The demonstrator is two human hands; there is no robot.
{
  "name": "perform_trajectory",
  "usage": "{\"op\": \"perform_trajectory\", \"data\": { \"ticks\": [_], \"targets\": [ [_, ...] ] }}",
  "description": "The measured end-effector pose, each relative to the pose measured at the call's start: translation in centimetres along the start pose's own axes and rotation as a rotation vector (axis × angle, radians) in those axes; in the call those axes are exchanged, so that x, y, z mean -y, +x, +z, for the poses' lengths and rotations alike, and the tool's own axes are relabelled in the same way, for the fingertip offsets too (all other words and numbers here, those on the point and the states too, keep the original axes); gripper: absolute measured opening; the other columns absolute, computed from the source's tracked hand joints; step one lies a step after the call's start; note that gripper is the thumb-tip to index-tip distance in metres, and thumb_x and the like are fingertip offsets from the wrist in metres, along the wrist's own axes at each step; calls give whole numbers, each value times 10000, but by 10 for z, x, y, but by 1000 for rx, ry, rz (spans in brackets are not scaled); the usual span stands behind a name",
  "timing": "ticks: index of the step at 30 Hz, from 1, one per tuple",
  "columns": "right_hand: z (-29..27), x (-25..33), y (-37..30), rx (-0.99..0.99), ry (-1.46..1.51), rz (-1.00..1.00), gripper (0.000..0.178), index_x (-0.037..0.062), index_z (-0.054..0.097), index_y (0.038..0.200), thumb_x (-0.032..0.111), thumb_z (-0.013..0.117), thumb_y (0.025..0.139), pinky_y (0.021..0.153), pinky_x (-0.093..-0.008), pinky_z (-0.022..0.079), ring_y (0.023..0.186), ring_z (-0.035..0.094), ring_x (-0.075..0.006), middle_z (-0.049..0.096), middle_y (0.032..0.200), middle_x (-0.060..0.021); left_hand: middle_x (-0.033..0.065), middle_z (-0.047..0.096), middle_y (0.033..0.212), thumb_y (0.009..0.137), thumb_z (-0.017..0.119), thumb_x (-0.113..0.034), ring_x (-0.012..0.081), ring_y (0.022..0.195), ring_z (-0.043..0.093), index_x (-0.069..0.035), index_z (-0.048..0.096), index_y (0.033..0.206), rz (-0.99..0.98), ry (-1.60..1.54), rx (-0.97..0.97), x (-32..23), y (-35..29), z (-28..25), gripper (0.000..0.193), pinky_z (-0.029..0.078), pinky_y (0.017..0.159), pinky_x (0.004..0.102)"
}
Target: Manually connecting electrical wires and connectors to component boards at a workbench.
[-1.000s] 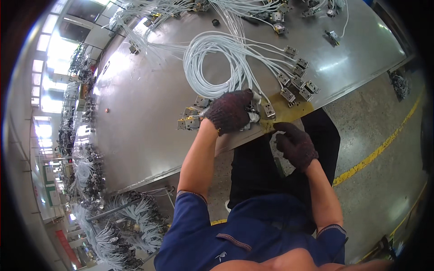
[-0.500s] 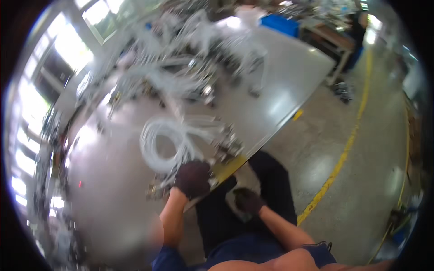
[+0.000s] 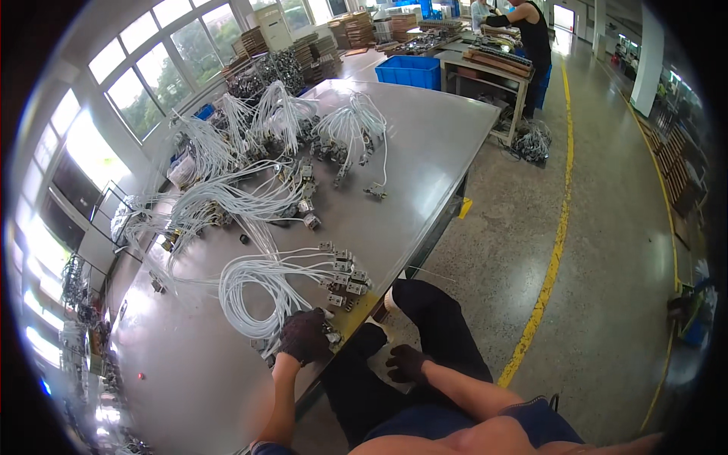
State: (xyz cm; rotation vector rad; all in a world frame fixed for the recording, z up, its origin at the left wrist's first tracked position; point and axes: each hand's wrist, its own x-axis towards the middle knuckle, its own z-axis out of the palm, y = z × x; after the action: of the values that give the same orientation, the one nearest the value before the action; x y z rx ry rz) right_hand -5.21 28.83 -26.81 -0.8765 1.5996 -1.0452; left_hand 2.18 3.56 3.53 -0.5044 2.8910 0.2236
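Observation:
A coil of white cables [image 3: 250, 303] lies at the table's near edge, with metal connectors [image 3: 345, 277] fanned out at its right end. My left hand [image 3: 305, 337], in a dark glove, is closed at the coil's near side, beside more small metal connectors [image 3: 331, 334]. Its palm side is hidden, so what its fingers hold cannot be made out. Over my lap, off the table's edge, my right hand [image 3: 407, 364] wears a dark glove too. Its fingers are loosely bent and apart, with nothing seen in them.
More bundles of white cables [image 3: 220, 197] are heaped across the metal table [image 3: 425, 144]. A blue bin [image 3: 409, 72] stands past its far end, near a wooden workbench [image 3: 493, 68] where a person [image 3: 531, 34] works. A yellow floor line [image 3: 557, 250] runs along the right.
The view has tilted up and turned sharp, bringing the windows and the far workbench into sight. My left hand stays by the coil; my right hand stays over my lap, slightly lower in view.

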Motion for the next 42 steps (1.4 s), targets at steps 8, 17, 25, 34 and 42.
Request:
{"op": "perform_trajectory", "data": {
  "ticks": [8,17,25,34,42],
  "targets": [
    [-17,1,-4,70,-597,29,392,228,741,1193,353,747,822,1095,-450,435,1312,515,-347,652,1279,-138,191,674,865,566,842,-283,424,876,652,-81,667,988,-19,-33,-47,20,7,23,500,533,783,488],
    [-13,7,-13,8,-902,-50,204,113,728,1006,148,728,805,893,-426,492,1024,624,-363,677,931,-145,74,714,1035,841,793,-132,168,956,713,-58,662,1221,-20,-412,-4,35,5,35,408,576,831,336],
    [-23,36,-4,-293,770,397,293,18,653,1201,237,590,1018,707,-242,464,798,559,-74,602,886,14,99,707,1098,770,835,-113,255,986,699,-61,646,1235,-292,-980,-7,40,-5,59,505,580,842,377],
    [-41,59,-4,-224,799,465,311,30,663,1213,235,613,985,741,-249,467,804,558,-85,626,926,-3,61,741,1067,647,912,-179,306,925,681,-127,709,1177,35,-275,-207,28,4,53,571,551,812,400],
    [-42,57,-5,-195,799,440,314,41,661,1233,229,611,987,772,-252,469,842,561,-89,630,957,-6,49,731,1097,645,919,-203,314,986,660,-148,709,1178,52,-133,-201,23,8,50,576,528,881,422]
  ]
}}
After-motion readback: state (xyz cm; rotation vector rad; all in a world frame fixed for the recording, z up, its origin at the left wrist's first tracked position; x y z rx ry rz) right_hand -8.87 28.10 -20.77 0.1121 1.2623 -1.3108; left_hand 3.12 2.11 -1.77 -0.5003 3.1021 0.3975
